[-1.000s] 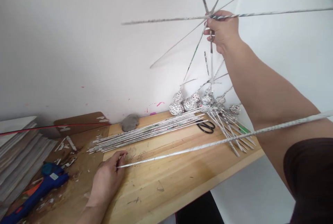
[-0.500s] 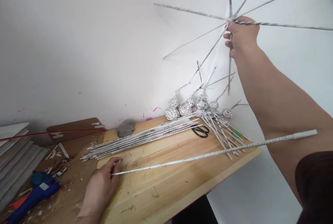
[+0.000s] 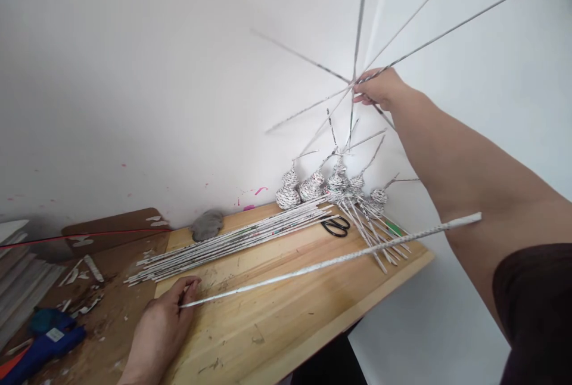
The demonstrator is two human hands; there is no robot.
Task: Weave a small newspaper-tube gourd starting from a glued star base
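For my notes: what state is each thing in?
Long white paper stick: one end in left hand, other free
Star of grey paper sticks: raised, hub pinched by right hand
Bundle of thin white paper sticks: lying side by side
Black looped scissors: lying partly covered
Woven white paper gourds: grouped, stick ends protruding
Blue plastic tool: lying down

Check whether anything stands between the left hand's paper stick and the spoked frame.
Nothing visible does: the paper stick passes in front of the right forearm, below the spoked frame; woven gourds stand farther back.
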